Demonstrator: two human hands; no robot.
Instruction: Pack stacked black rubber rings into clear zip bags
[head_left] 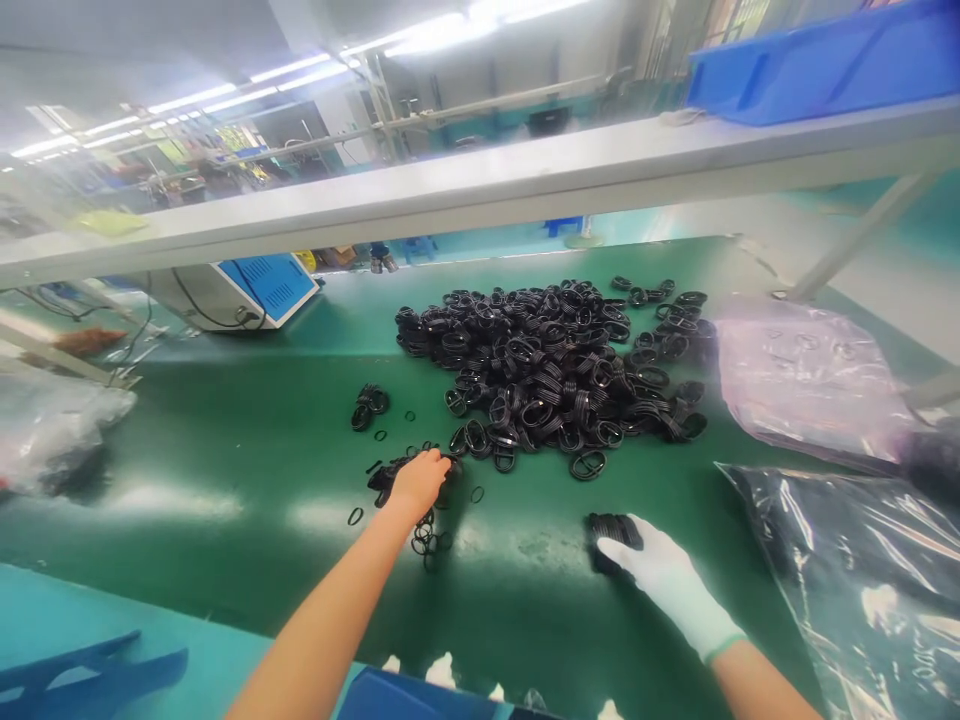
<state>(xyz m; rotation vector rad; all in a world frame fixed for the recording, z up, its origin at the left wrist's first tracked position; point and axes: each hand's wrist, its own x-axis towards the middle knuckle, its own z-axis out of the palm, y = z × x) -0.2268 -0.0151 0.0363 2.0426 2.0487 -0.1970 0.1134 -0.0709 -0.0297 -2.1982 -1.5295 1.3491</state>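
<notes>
A big heap of black rubber rings (555, 370) lies on the green table mat (247, 450). My bare left hand (418, 482) reaches over a small scatter of loose black rings (427, 535) just in front of the heap, fingers curled down onto them. My right hand (660, 575), in a white glove, is closed on a stacked bundle of black rings (611, 530) resting on the mat. A small cluster of rings (369, 405) lies apart to the left of the heap.
Clear plastic bags lie at the right (862, 570) and a pinkish one (806, 375) behind it. A blue-and-white machine (247, 290) stands at the back left. A shelf (487, 180) overhangs the table, with a blue bin (825, 60) on it. Another bag (52, 430) lies far left.
</notes>
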